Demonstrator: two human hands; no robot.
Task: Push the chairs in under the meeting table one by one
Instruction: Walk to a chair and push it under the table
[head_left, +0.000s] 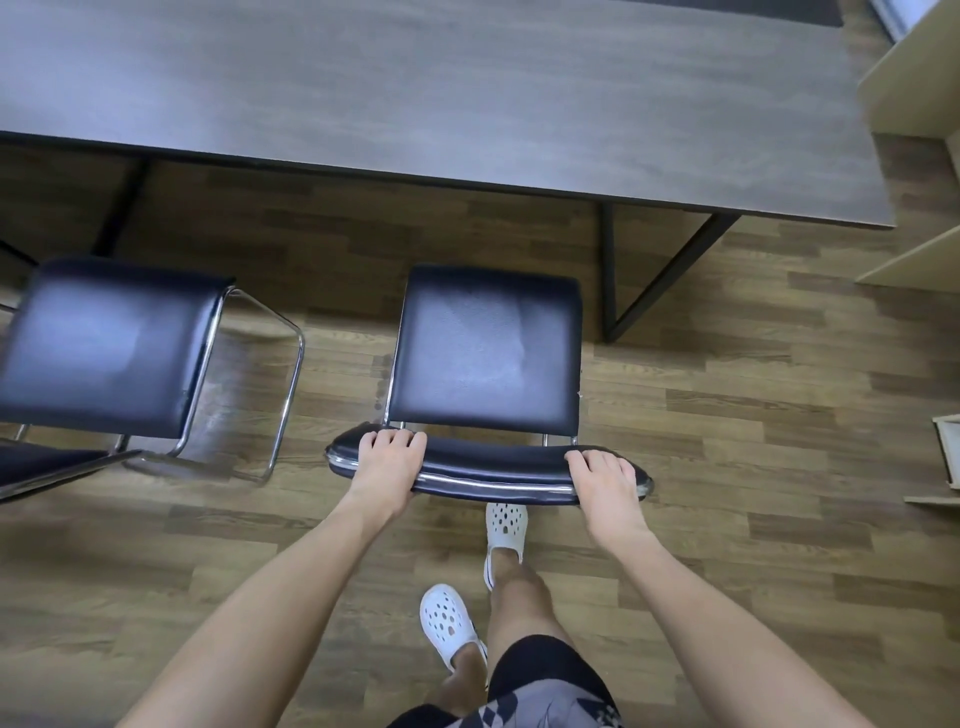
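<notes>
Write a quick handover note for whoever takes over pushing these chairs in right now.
Left hand grips the left end of the middle chair's backrest; right hand grips the right end.
That chair's seat stands clear of the table, with bare floor between them, just left of the table leg.
A second chair on the left is also pulled out.
Done: neither visible chair is in.
Left: push this chair straight under, then the left one.

An office meeting room: long dark wood-grain surface (467, 93) on black metal legs, matching black padded chairs (485, 353) with chrome tube frames, wood-look plank floor (727, 415), pale shelving (914, 104) alongside.
</notes>
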